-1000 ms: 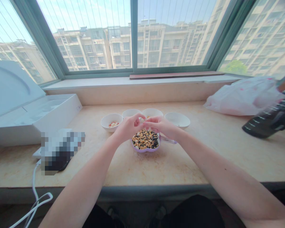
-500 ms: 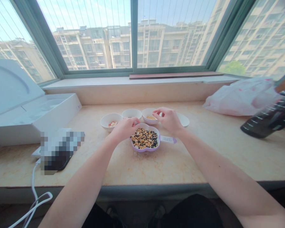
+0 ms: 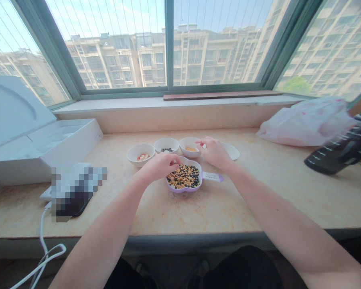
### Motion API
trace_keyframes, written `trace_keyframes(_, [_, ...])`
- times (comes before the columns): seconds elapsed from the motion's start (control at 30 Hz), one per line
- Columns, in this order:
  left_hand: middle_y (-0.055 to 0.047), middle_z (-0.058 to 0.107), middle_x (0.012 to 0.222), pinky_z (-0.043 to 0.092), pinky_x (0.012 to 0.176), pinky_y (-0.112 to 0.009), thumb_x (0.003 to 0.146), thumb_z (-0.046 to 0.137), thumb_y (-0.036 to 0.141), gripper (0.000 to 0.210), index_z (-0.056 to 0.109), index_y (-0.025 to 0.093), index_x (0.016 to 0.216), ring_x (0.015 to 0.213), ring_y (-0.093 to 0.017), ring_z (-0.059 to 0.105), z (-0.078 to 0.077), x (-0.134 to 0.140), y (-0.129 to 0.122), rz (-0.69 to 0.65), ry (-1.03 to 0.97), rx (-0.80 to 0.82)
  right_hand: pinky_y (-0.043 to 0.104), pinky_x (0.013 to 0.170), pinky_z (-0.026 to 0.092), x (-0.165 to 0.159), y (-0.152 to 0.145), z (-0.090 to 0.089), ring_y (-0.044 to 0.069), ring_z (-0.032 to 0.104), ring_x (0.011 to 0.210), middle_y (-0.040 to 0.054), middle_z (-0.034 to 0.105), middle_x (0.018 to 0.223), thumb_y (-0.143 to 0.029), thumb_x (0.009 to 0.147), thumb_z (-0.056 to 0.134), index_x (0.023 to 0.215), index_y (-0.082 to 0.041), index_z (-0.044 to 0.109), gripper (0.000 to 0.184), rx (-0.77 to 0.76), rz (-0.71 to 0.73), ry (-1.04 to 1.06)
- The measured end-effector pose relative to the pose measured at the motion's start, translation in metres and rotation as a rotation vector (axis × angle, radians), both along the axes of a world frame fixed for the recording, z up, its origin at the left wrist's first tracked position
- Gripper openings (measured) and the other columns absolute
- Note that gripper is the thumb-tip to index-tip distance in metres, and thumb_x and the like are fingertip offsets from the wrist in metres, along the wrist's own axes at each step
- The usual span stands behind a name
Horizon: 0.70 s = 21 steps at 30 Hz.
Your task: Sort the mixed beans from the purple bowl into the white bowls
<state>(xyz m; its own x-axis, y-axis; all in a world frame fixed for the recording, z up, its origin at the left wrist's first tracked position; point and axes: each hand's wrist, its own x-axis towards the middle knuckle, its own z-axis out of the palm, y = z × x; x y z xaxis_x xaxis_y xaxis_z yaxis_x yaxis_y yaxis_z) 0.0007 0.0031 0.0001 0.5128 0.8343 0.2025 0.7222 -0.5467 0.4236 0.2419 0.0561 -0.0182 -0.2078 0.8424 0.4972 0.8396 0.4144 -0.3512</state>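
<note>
A purple-rimmed, scalloped bowl (image 3: 184,190) with a short handle holds mixed black and yellow beans (image 3: 185,175) and some pale pieces. Over its upper left edge, my left hand (image 3: 164,165) has its fingers curled together; anything between the fingertips is hidden. My right hand (image 3: 213,151) is closed, thumb and fingertips at the right rim of a white bowl (image 3: 185,141) of yellow beans; I cannot see what they hold. Left of that stand a white bowl (image 3: 160,143) of black beans and a white bowl (image 3: 132,154) with reddish and pale pieces. Another white bowl (image 3: 233,151) is partly behind my right hand.
An open white box (image 3: 69,140) stands at the left, with a blurred-out phone (image 3: 80,200) and a white cable (image 3: 42,228) in front. A plastic bag (image 3: 303,124) and a dark bottle (image 3: 333,148) lie to the right. Windows rise behind the counter (image 3: 198,216).
My left hand has come down and nearer, from the black bean bowl to over the scalloped bowl's edge, uncovering the black beans. My right hand has shifted only slightly.
</note>
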Motion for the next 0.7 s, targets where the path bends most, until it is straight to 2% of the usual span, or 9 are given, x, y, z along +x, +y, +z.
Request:
trace_keyframes(0.13, [-0.002,0.073,0.086,0.044,0.066,-0.026,0.090,0.057,0.019,0.018,0.075,0.020,0.091,0.072,-0.016,0.063,-0.002,0.006,-0.001,-0.099,-0.004,0.029,0.035,0.083,0.047,-0.006,-0.007,0.005,0.022,0.066,0.085,0.0102,0.074,0.102,-0.023,0.091,0.059,0.100,-0.016,0.078,0.021,-0.005,0.031,0.053])
trace_keyframes(0.3, [-0.003,0.071,0.099,0.047,0.073,-0.028,0.085,0.062,0.015,0.015,0.074,0.021,0.093,0.083,-0.017,0.065,-0.009,0.016,-0.002,-0.231,0.046,0.004,0.032,0.075,0.046,-0.019,-0.019,0.010,0.019,0.064,0.076,0.0069,0.076,0.095,-0.027,0.091,0.061,0.092,-0.019,0.078,0.019,-0.065,0.166,0.119])
trace_keyframes(0.43, [-0.003,0.070,0.097,0.047,0.072,-0.029,0.082,0.063,0.013,0.016,0.074,0.021,0.090,0.082,-0.018,0.064,-0.013,0.019,-0.002,-0.213,0.101,0.008,0.031,0.076,0.045,-0.026,-0.026,0.011,0.019,0.063,0.078,0.0067,0.075,0.095,-0.029,0.092,0.060,0.092,-0.019,0.077,0.020,-0.103,0.245,0.122])
trace_keyframes(0.7, [-0.001,0.070,0.083,0.040,0.064,-0.029,0.083,0.062,0.014,0.014,0.072,0.023,0.087,0.074,-0.017,0.061,-0.018,0.021,-0.002,-0.181,0.112,0.003,0.031,0.074,0.044,-0.029,-0.028,0.007,0.018,0.062,0.075,0.0060,0.075,0.093,-0.030,0.092,0.060,0.091,-0.019,0.078,0.021,-0.105,0.271,0.116])
